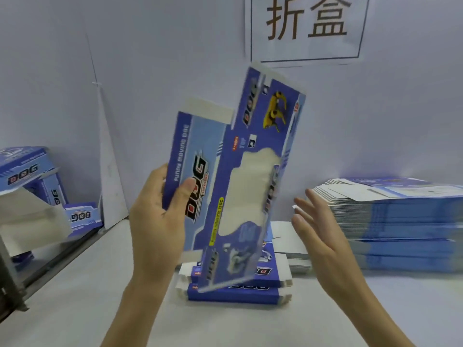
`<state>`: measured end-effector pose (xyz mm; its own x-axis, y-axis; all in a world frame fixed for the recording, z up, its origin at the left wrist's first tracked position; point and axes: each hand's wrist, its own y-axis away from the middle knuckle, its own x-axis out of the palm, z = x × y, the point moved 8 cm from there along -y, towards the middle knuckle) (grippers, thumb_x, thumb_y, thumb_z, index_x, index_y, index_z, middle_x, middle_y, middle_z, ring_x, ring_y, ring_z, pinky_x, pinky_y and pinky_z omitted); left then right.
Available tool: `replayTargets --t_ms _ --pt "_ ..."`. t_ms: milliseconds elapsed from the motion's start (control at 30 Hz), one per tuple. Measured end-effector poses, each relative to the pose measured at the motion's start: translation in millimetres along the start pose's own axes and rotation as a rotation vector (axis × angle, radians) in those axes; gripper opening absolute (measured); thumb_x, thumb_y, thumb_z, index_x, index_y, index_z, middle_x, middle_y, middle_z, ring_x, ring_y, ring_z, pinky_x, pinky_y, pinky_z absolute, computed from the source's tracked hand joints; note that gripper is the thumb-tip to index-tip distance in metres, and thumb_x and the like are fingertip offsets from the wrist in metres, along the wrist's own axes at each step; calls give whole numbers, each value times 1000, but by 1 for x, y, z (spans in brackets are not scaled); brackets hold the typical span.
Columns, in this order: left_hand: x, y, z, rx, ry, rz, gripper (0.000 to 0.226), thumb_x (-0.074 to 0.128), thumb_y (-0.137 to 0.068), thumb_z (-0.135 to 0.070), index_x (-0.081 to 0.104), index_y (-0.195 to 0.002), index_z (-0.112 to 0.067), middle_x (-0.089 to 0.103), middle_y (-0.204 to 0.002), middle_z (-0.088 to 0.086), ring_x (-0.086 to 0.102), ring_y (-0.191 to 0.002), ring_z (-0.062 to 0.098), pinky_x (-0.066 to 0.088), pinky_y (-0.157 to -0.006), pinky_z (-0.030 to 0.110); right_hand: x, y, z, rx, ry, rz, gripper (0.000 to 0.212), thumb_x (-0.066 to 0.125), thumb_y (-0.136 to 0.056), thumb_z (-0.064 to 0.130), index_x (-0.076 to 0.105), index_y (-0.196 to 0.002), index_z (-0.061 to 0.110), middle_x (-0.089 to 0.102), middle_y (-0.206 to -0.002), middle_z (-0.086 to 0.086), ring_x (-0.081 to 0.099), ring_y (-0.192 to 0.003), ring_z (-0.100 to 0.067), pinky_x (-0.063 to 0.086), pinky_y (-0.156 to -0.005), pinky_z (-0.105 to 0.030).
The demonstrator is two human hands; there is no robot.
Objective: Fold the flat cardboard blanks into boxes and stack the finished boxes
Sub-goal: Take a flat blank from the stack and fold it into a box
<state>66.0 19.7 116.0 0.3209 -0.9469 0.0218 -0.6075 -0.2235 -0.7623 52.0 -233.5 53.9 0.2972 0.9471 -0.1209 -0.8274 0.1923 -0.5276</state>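
Observation:
My left hand (pixel 160 219) grips a blue "DOG" cardboard blank (pixel 233 176) by its left panel, thumb on the printed face. The blank stands upright in the air, partly opened, with a cut-out window in its middle and white flaps at the top. My right hand (pixel 320 236) hovers just right of the blank with fingers spread, apart from it. Below the blank lies a low pile of flat blanks (pixel 260 289) on the white table (pixel 75 296). A tall stack of flat blanks (pixel 400 221) sits at the right. Folded boxes (pixel 27 171) stand at the far left.
A white wall with a paper sign (pixel 305 28) rises behind the table. A metal frame (pixel 15 279) runs along the table's left edge, with a white flap of an open box (pixel 32 219) above it. A white sheet (pixel 288 236) lies behind the low pile.

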Motion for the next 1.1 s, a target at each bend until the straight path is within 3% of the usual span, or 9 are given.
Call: replayTargets --t_ms 133,267,400,600,700,767,900,1000,1100 --pt "22 13 30 -234 198 67 30 56 -84 -35 58 -114 -32 70 -102 -9 67 -93 4 54 -62 14 2 0 12 -50 -82 55 37 47 -93 34 48 -130 39 65 -119 21 63 -110 -1 56 -82 -23" --pt "42 25 41 -334 249 142 44 56 -84 -38 53 -125 -23 67 -113 -7 65 -102 6 51 -62 11 -6 0 13 -22 -157 9 35 52 -95 24 50 -124 45 68 -114 17 68 -102 -8 60 -68 -27" --pt "52 28 35 -313 227 214 71 60 -74 -47 38 -140 -31 58 -121 -20 55 -106 -14 47 -65 4 -6 2 12 -30 -113 -32 49 55 -95 22 40 -133 47 63 -123 18 63 -113 -8 60 -78 -32" --pt "54 31 35 -366 225 298 99 65 -62 -56 21 -149 -36 49 -137 -14 52 -124 8 55 -84 18 5 5 11 -22 -60 13 70 59 -84 49 31 -148 40 55 -136 18 55 -125 -8 54 -97 -42" --pt "69 44 32 -425 340 397 108 77 -63 -59 14 -149 -42 58 -125 -19 61 -115 8 57 -82 25 17 8 9 -68 -53 66 66 60 -87 51 32 -145 44 56 -132 26 54 -123 2 50 -92 -16" --pt "83 60 33 -509 433 513 104 72 -60 -57 20 -148 -41 63 -122 -19 65 -110 9 57 -84 30 33 12 4 -55 -55 142 68 60 -84 55 32 -145 44 56 -132 27 54 -121 6 46 -88 -8" --pt "98 84 27 -695 695 720 45 65 -75 -48 68 -116 -30 71 -115 6 69 -104 25 57 -78 33 52 17 -9 -8 -69 281 69 55 -83 65 32 -145 47 48 -144 23 46 -133 -1 44 -108 -35" --pt "85 67 40 -788 804 539 32 61 -84 -36 71 -110 -20 73 -107 10 71 -95 27 58 -68 31 25 7 -9 -5 64 140 62 52 -80 69 36 -139 57 32 -154 23 27 -144 1 32 -117 -46" --pt "67 54 60 -798 694 416 46 60 -76 -39 65 -115 -16 73 -107 10 71 -95 28 61 -69 37 2 -1 -7 13 -45 63 57 73 -77 53 47 -128 53 53 -142 9 56 -126 -10 53 -96 -43"
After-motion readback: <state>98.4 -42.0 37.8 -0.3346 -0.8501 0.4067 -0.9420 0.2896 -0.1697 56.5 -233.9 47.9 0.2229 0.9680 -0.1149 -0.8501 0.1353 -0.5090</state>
